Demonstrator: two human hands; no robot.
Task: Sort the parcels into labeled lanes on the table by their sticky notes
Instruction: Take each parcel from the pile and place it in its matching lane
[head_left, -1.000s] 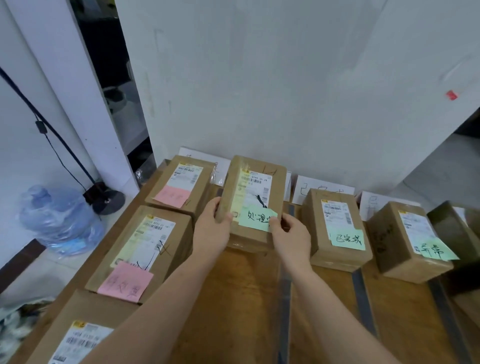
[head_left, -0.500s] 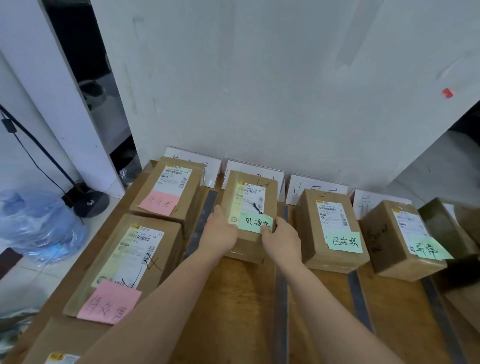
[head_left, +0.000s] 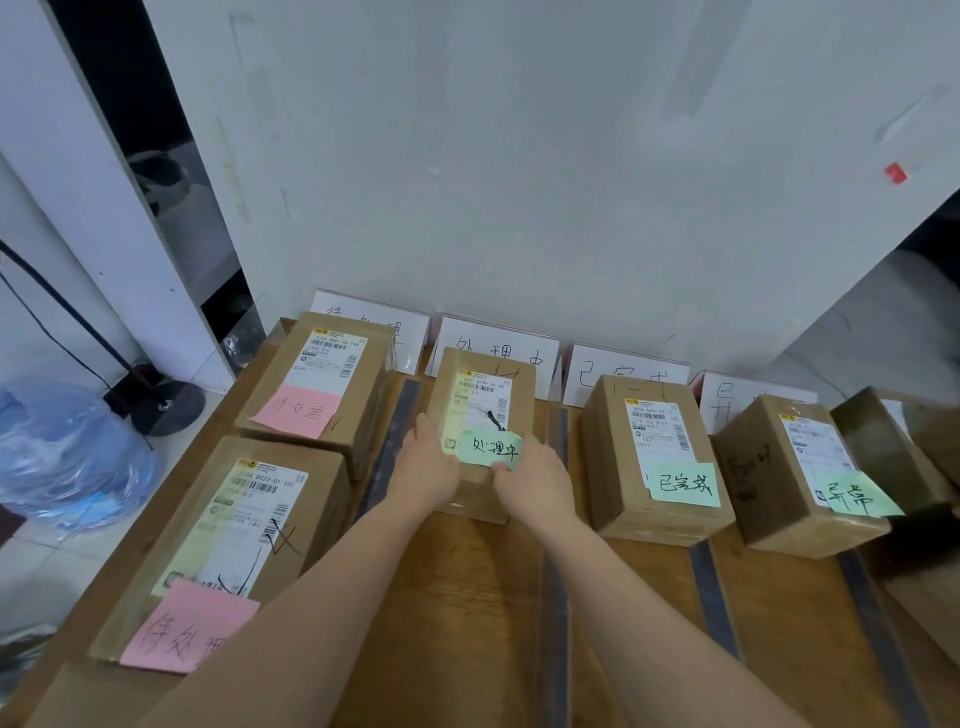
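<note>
A brown parcel (head_left: 485, 400) with a green sticky note (head_left: 491, 449) lies flat in the second lane of the wooden table (head_left: 467, 597), just in front of that lane's white label card (head_left: 498, 343). My left hand (head_left: 428, 470) grips its near left corner. My right hand (head_left: 530, 480) holds its near right corner, thumb at the note's edge. Two parcels with pink notes, the far one (head_left: 317, 384) and the near one (head_left: 234, 540), fill the first lane. A green-noted parcel (head_left: 654, 457) sits in the third lane, another (head_left: 795, 467) in the fourth.
Dark tape strips (head_left: 553, 597) divide the lanes. White label cards stand against the wall (head_left: 519, 156). A dark box (head_left: 893, 452) sits at the far right. Another parcel (head_left: 104, 696) lies at the near left corner. A blue water jug (head_left: 67, 457) and a stand base (head_left: 161, 405) are on the floor at left.
Both hands lowered the green-noted parcel from a tilted, lifted pose and slid it back flat into the second lane, up to its label card. The camera view shifted forward.
</note>
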